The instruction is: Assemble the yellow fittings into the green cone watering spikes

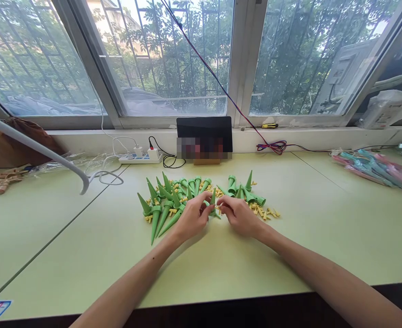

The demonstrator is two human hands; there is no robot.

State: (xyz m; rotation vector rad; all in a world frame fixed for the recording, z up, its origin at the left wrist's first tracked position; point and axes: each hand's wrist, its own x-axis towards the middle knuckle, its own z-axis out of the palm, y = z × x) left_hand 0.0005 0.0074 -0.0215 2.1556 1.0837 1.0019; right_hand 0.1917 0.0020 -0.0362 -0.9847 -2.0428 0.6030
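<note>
My left hand (pixel 194 216) is closed around the lower part of a green plastic watering spike (pixel 213 197), which points upward. Just to its right, my right hand (pixel 239 216) has its thumb and fingers pinched close to the same spike. What lies between those right fingertips is too small to make out. Many more green spikes (pixel 156 221) lie or stand to the left of and behind my left hand, while others (pixel 249 181) are behind my right hand. Small yellow T-shaped valve pieces (pixel 260 211) are scattered among them.
At the back are a dark screen (pixel 204 130), a white power strip (pixel 141 158) and a coiled cable (pixel 272 146). A white curved rod (pixel 33 148) reaches in from the left. Wooden pieces (pixel 4 180) lie far left; pink and blue bagged items (pixel 378 166) lie far right.
</note>
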